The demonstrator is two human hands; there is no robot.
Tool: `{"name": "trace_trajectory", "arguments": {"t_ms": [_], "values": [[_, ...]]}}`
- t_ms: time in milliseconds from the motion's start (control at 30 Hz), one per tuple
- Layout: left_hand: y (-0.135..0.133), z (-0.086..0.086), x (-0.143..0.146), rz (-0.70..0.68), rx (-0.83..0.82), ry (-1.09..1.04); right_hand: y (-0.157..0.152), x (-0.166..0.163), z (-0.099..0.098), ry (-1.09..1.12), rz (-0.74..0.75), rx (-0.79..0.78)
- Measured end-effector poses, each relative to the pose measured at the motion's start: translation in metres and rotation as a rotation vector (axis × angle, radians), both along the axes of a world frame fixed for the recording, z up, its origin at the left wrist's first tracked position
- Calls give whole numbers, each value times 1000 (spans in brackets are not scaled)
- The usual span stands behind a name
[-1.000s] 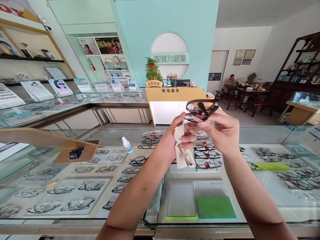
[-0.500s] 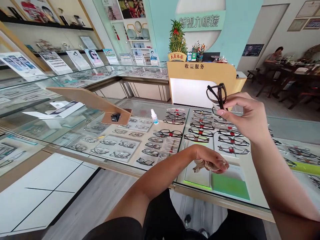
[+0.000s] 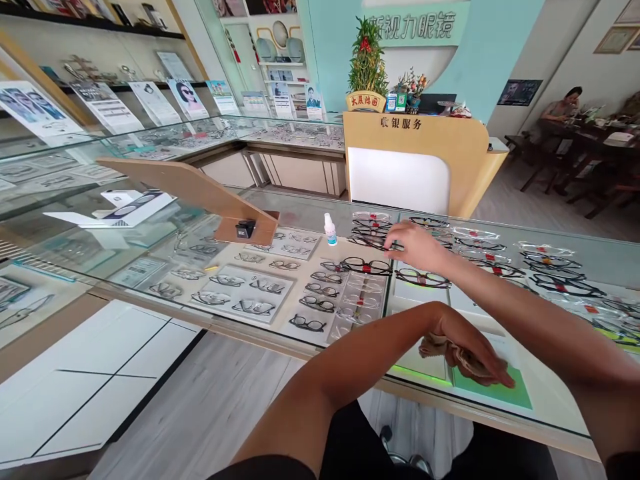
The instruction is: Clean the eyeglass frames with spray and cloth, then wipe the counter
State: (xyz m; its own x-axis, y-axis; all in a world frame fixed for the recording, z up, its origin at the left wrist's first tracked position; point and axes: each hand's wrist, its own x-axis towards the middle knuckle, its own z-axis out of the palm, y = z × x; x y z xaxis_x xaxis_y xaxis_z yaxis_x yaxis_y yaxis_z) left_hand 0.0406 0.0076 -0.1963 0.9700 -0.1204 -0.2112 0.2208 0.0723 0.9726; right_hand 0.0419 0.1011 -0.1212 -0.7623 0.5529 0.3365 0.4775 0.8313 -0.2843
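We read clock positions from the centre of the view. The glass display counter (image 3: 280,347), the largest element, spread from nine o'clock round through six to three. Beyond it, at two o'clock, we saw a wooden reception desk (image 3: 465,153); toward ten o'clock a brown board (image 3: 190,190) leaned over the glass. At four o'clock a green panel (image 3: 493,395) showed at the near edge.

Of the two hands, the left hand (image 3: 475,343), just above that panel, was closed round a crumpled beige cloth (image 3: 431,345). The right hand (image 3: 415,247), at three o'clock near the centre, had its fingers drawn narrowly together at the right end of a dark pair of glasses (image 3: 370,241) in the far row. We could not tell whether they gripped it. A small white spray bottle (image 3: 331,232) stood upright just left of that row.

Half a second earlier, the right hand had raised a dark pair well above the counter; now it had come down to the rows. We judged that handling had passed from wiping to placing, with the pair at or beneath those fingers.
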Motion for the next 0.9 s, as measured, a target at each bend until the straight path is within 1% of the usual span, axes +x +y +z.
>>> {"name": "trace_trajectory", "arguments": {"t_ms": [33,133,233,367,500,600,667,800,900], "values": [[1,0,0,-24,-3,23,5,-13,-3,-81,8,0],[3,2,-1,-159,-54,128,15,-45,-11,-325,20,12],[4,3,-1,-205,-118,182,19,-65,-18,-492,3,38],[5,-1,2,-232,-124,169,20,-75,-24,-534,7,52],[6,-3,4,-276,-156,160,15,-79,-25,-550,-4,54],[6,-1,3,-256,-177,181,14,-81,-20,-551,-31,42],[5,1,2,-248,-169,173,18,-81,-12,-538,-71,38],[4,6,1,-257,-137,153,34,-82,8,-544,-202,7],[3,7,1,-261,-141,178,48,-87,13,-594,-279,-47]]}}
